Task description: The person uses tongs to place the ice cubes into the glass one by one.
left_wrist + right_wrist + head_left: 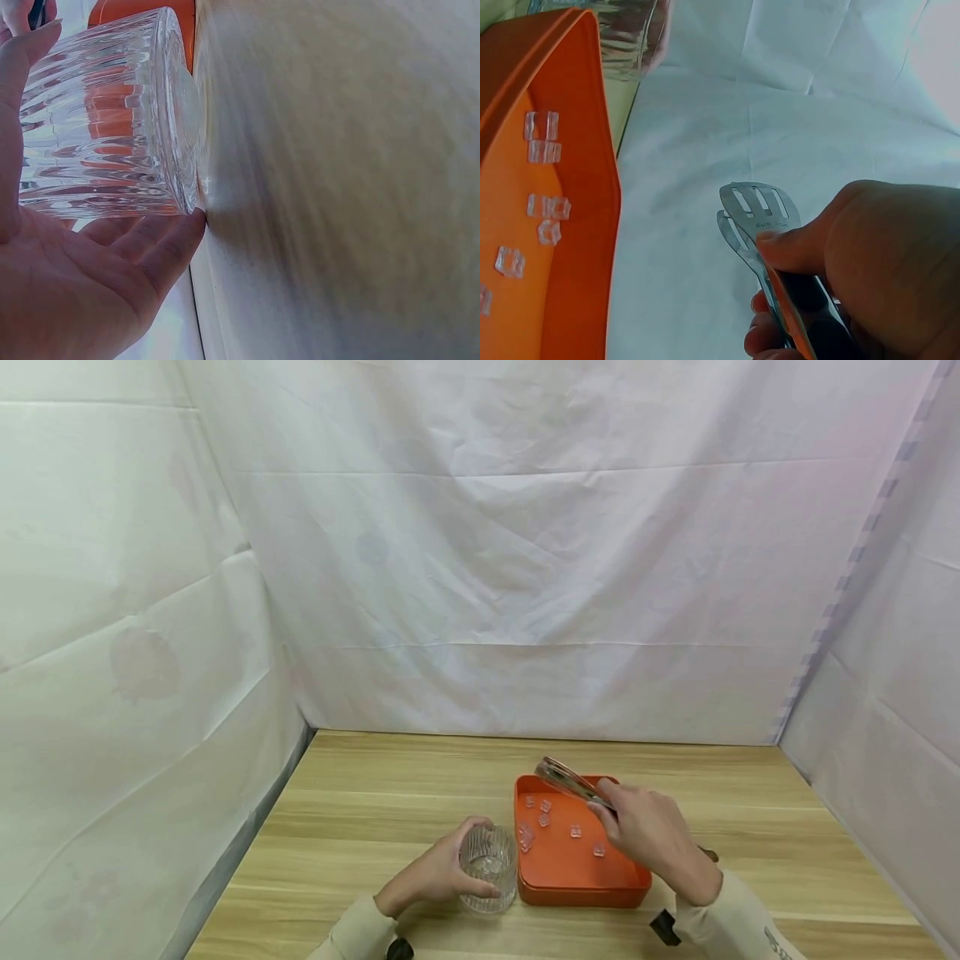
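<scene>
A ribbed clear glass (pixel 491 868) stands on the table, its base against the wood in the left wrist view. My left hand (pixel 438 870) grips it from the left, thumb in front and fingers around the far side. Slotted metal tongs (pixel 761 214) are in my right hand (pixel 651 828), held above the orange tray (pixel 573 878) with the tips pointing up and left in the head view. Their two heads are close together, with nothing visible between them. Inside the tray lie several small clear cubes (pixel 576 832), mostly along its left side.
The tray's left wall is right beside the glass. Under my right wrist a small brown object (pixel 708 853) peeks out, largely hidden. White cloth (pixel 510 568) hangs behind the wooden table (pixel 360 793) and along both sides.
</scene>
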### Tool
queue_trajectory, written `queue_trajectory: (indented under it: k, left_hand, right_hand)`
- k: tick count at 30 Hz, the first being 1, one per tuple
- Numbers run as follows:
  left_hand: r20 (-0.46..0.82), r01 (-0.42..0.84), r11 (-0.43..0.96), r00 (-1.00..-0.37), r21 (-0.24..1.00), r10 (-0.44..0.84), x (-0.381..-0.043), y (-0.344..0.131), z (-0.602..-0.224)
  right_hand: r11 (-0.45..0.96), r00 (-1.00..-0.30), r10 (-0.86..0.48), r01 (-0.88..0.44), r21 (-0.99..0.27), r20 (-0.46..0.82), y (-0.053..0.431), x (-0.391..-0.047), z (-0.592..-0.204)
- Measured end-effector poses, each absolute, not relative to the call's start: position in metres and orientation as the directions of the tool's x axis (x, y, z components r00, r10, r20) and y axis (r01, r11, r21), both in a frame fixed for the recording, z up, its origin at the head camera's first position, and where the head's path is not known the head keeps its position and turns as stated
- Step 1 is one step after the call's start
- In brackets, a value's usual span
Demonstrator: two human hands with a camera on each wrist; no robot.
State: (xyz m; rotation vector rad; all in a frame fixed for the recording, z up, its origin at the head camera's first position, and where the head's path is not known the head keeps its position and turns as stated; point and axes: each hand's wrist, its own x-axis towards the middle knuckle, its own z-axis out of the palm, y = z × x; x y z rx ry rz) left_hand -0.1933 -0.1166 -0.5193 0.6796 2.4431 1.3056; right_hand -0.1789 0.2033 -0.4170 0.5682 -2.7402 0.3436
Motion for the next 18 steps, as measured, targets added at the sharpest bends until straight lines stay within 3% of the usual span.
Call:
queue_trajectory:
  k: [18]
  left_hand:
    - [-0.032,0.259,0.463,-0.846,0.848,0.532,-0.193,-0.116,-0.515]
  right_hand:
    - [0.837,-0.87,-0.41,-0.479,-0.265,0.274,0.179,-0.165,-0.408]
